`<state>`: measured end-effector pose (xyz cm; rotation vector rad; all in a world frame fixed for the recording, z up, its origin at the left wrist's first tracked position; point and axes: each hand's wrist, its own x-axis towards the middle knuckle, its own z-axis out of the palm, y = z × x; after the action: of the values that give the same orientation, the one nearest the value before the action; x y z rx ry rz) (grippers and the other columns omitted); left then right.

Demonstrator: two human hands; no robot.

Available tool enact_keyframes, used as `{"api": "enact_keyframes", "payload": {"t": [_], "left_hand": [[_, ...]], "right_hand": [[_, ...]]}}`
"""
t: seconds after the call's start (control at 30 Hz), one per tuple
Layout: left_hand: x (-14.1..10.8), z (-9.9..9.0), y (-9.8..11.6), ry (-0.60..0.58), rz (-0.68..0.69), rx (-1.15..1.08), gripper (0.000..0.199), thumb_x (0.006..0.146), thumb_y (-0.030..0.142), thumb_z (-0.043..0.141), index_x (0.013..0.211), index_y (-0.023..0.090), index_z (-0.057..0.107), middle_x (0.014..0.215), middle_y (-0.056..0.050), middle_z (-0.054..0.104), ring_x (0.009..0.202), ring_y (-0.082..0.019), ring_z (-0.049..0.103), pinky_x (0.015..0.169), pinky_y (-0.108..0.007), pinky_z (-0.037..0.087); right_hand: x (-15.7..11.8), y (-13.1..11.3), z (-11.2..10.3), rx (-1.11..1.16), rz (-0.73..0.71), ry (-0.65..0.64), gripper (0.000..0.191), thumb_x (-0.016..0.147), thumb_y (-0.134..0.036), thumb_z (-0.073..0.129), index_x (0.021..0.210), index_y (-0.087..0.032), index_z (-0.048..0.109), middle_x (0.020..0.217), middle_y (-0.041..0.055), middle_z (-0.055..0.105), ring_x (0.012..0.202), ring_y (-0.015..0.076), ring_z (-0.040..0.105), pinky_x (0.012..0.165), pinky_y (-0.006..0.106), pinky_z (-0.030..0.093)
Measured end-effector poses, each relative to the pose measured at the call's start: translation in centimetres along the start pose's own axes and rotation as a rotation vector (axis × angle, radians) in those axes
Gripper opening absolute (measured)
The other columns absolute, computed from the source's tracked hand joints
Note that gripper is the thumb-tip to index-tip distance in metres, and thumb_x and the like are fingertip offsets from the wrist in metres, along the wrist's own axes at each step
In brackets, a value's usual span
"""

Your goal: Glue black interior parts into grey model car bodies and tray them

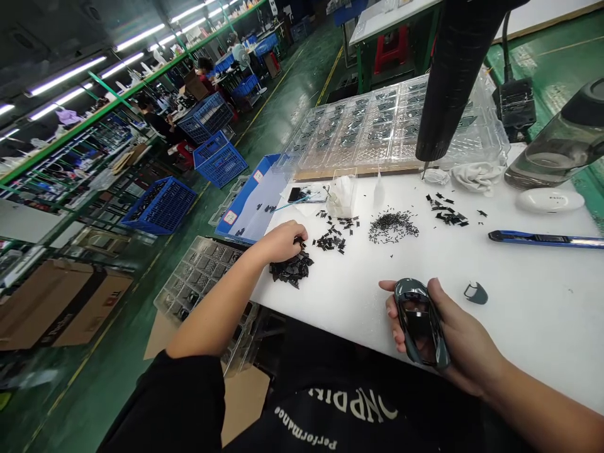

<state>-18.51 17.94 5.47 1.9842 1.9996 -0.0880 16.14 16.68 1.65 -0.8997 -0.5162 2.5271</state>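
Observation:
My right hand (453,333) holds a glossy dark grey oval shell (419,321) with an opening through its middle, above the white table (344,302). At the table's left edge my left hand (285,241) has its fingers bent down onto a pile of black parts (291,270); what its fingertips grip is too small to make out. Beside that pile lie small black pieces (333,242), and further right is a heap of tiny black screws (394,225). A small grey curved piece (476,293) rests to the right of the shell.
A black electric screwdriver (438,94) hangs over the table's back. Behind are clear trays (358,126); at left, a blue bin (250,195). A blue knife (542,238), white oval object (550,200) and bottle (557,145) are at right. People sit in the far background.

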Motion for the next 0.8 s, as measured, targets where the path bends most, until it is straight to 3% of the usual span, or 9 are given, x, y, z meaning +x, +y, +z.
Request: {"api": "enact_keyframes", "payload": {"t": [0.37,0.5,0.67,0.8], "left_hand": [[0.6,0.1,0.6,0.032,0.025,0.000,0.012,0.083,0.022,0.054,0.089,0.021,0.065,0.099,-0.006,0.063,0.096,-0.022,0.060,0.086,-0.034,0.049],[0.7,-0.2,0.4,0.081,-0.014,-0.003,0.019,0.088,0.022,0.048,0.098,0.020,0.063,0.105,-0.007,0.063,0.094,-0.021,0.060,0.083,-0.034,0.049],[-0.1,-0.8,-1.1,-0.016,-0.011,0.010,0.021,0.081,0.019,0.054,0.099,0.021,0.065,0.103,-0.006,0.063,0.090,-0.021,0.061,0.079,-0.032,0.049],[-0.5,-0.7,-1.6,0.018,-0.052,0.030,0.017,0.077,0.014,0.052,0.091,0.019,0.062,0.098,-0.007,0.063,0.087,-0.022,0.059,0.076,-0.033,0.047]], "right_hand": [[-0.1,0.0,-0.2,-0.007,-0.002,-0.002,0.052,0.093,-0.061,0.050,0.120,-0.020,0.067,0.085,0.0062,0.065,0.060,0.0206,0.061,0.058,0.035,0.058],[-0.1,0.0,-0.2,-0.007,0.000,-0.008,0.052,0.093,-0.061,0.050,0.121,-0.020,0.066,0.086,0.0066,0.065,0.061,0.0207,0.062,0.059,0.036,0.059],[-0.1,0.0,-0.3,0.000,0.018,-0.016,0.050,0.094,-0.060,0.050,0.121,-0.022,0.067,0.089,0.0076,0.065,0.063,0.0210,0.062,0.060,0.036,0.059],[0.0,0.2,-0.5,-0.005,0.006,-0.028,0.051,0.093,-0.060,0.050,0.122,-0.021,0.066,0.089,0.0075,0.065,0.064,0.0215,0.061,0.059,0.036,0.058]]}}
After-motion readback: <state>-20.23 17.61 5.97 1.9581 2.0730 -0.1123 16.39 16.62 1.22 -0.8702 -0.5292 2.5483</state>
